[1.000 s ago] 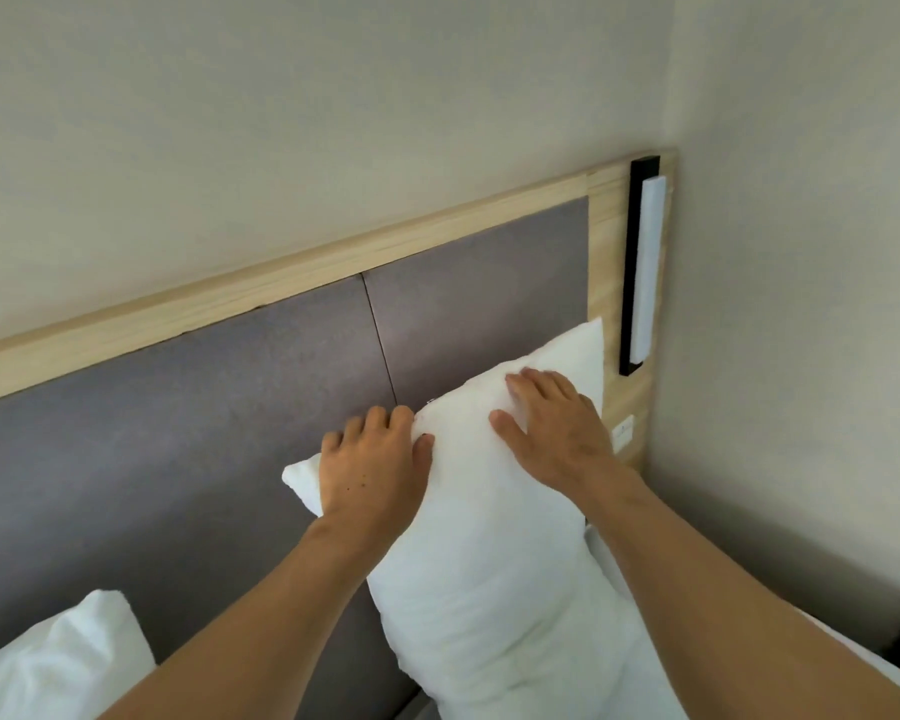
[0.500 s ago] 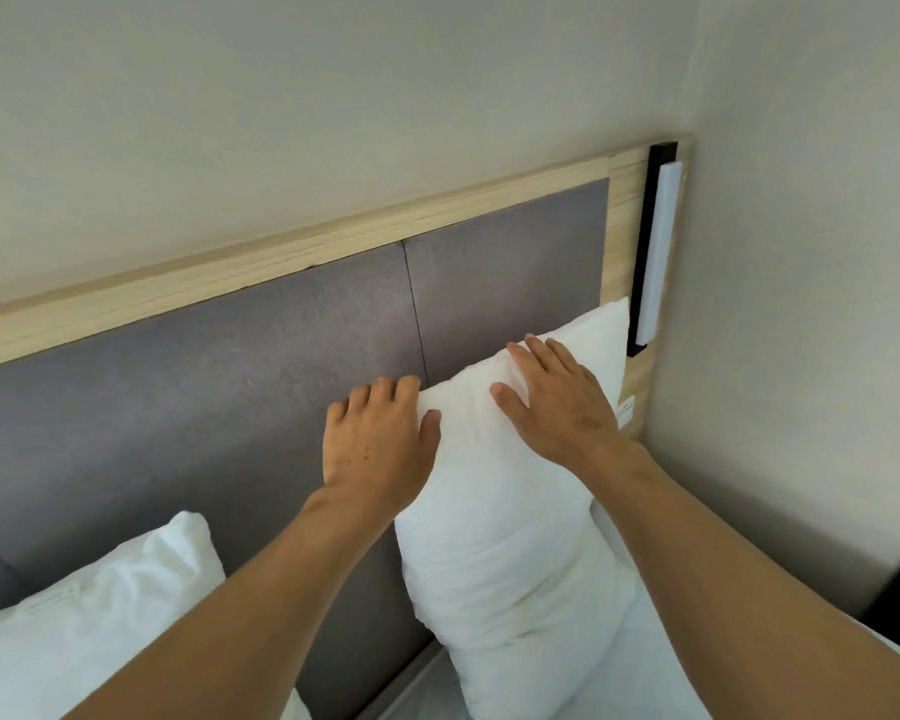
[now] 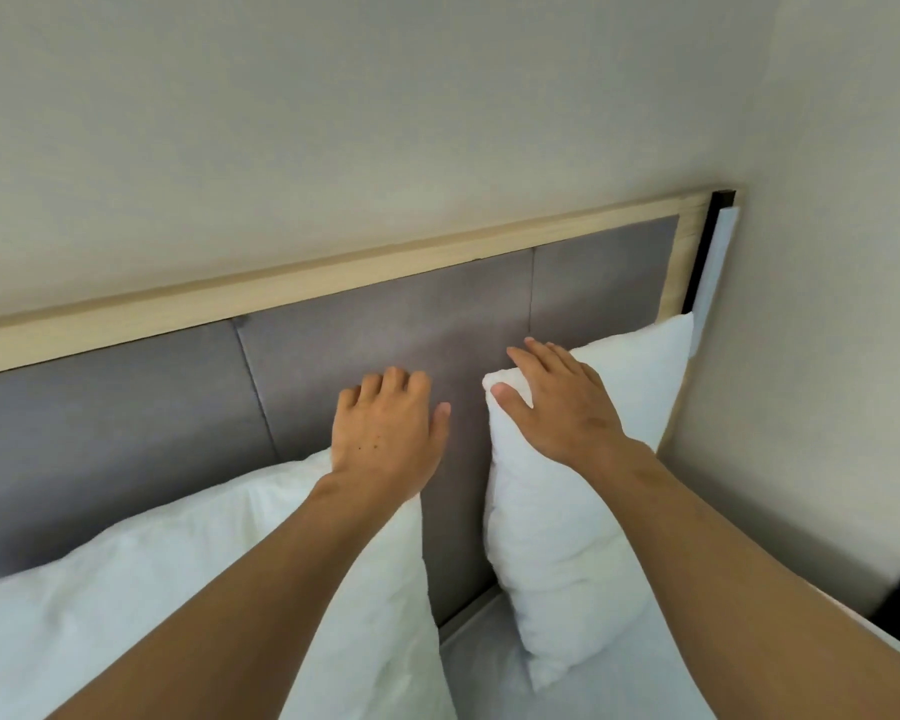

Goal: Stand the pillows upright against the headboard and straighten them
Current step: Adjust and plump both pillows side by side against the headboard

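A white pillow (image 3: 593,511) stands upright against the grey padded headboard (image 3: 333,366) at the right end. My right hand (image 3: 557,407) lies flat on its upper left corner, fingers spread. A second white pillow (image 3: 152,589) leans lower against the headboard on the left. My left hand (image 3: 385,433) hovers open above that pillow's top right corner, in front of the bare headboard between the two pillows, holding nothing.
The headboard has a light wooden frame (image 3: 307,283). A black-and-white wall lamp (image 3: 707,262) is mounted at its right end, beside the side wall (image 3: 827,356). White bed sheet (image 3: 489,678) shows between the pillows.
My left hand has let go of the right pillow and moved left over the other pillow. The view has swung left, bringing more of the left pillow into sight.
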